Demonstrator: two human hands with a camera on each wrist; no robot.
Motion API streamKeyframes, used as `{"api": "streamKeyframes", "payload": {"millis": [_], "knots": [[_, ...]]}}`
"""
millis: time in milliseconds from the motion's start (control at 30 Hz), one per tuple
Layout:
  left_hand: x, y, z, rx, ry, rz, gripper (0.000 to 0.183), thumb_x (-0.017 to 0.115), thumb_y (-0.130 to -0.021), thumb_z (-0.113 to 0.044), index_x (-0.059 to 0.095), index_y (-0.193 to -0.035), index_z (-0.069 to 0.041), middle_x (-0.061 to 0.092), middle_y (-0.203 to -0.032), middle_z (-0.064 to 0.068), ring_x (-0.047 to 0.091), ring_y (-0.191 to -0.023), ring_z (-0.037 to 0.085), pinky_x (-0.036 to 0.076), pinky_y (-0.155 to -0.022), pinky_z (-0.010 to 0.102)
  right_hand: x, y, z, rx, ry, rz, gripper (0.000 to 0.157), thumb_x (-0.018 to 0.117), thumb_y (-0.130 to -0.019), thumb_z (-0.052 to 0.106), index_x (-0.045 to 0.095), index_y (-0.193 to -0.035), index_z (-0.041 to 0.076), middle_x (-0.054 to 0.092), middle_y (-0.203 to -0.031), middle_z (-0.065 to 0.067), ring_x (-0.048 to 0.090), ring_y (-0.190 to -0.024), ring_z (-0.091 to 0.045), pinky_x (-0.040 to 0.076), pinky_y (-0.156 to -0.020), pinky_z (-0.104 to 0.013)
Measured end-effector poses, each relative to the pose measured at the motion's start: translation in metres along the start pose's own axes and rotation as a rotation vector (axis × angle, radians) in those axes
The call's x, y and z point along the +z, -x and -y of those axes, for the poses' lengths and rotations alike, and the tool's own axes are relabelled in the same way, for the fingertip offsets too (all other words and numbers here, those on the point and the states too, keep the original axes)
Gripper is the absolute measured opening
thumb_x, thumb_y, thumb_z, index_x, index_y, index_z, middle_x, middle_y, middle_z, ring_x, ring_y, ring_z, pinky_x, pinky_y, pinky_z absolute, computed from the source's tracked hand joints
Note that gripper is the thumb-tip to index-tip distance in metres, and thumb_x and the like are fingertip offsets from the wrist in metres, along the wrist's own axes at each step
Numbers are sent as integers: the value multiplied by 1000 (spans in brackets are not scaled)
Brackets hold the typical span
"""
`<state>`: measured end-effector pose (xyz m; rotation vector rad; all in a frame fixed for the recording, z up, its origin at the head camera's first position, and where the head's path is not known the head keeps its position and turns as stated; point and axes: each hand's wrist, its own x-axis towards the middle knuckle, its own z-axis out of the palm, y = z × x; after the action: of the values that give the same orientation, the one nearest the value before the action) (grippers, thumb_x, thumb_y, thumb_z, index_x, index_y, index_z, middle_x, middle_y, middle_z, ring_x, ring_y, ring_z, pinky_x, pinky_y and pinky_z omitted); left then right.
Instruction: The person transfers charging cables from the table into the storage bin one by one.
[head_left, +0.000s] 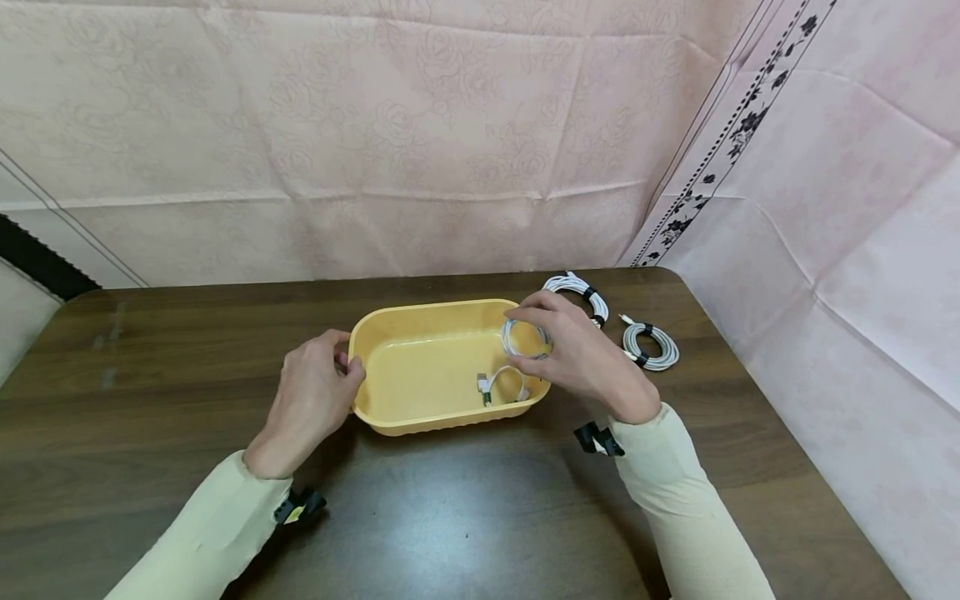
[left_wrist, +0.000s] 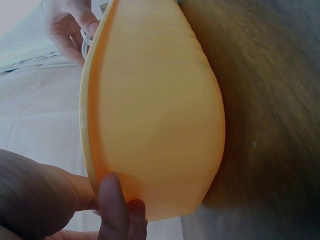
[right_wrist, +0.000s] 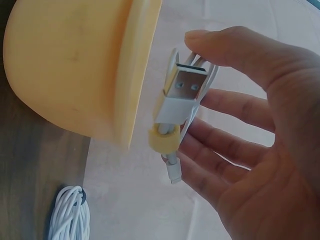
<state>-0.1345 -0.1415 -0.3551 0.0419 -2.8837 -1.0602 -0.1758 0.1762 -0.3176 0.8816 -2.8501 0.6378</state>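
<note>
A yellow plastic tray sits on the wooden table. My left hand grips its left end, with fingers against the outer wall and the thumb over the rim. Above the tray's right end, my right hand pinches a small coiled white USB cable between thumb and fingers. The right wrist view shows that cable's metal USB plug, a pale yellow tie and a slim white plug. In the tray's front right part lies another white cable with a USB plug.
Two more coiled white cables with black ties lie on the table to the tray's right, one coil farther back and one coil nearer the right edge. Pale patterned cloth hangs behind the table and along its right side.
</note>
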Motion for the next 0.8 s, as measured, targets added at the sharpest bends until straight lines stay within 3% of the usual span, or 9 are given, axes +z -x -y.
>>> {"api": "streamKeyframes", "payload": {"millis": [633, 800], "knots": [[0, 0, -1, -11, -3, 5, 41, 53, -98, -13, 56, -134, 8, 63, -95, 18, 59, -67, 20, 50, -55, 26, 9, -4, 0, -22, -22, -48, 58, 82, -86, 30, 64, -135, 5, 60, -132, -7, 58, -123, -23, 47, -107, -42], [0, 0, 0, 19, -16, -25, 39, 53, -97, -11, 58, -131, 9, 64, -93, 17, 59, -70, 22, 49, -56, 27, 12, -6, 0, -50, -36, -57, 57, 82, -86, 27, 64, -134, 4, 59, -133, -7, 57, -124, -23, 47, -107, -42]]}}
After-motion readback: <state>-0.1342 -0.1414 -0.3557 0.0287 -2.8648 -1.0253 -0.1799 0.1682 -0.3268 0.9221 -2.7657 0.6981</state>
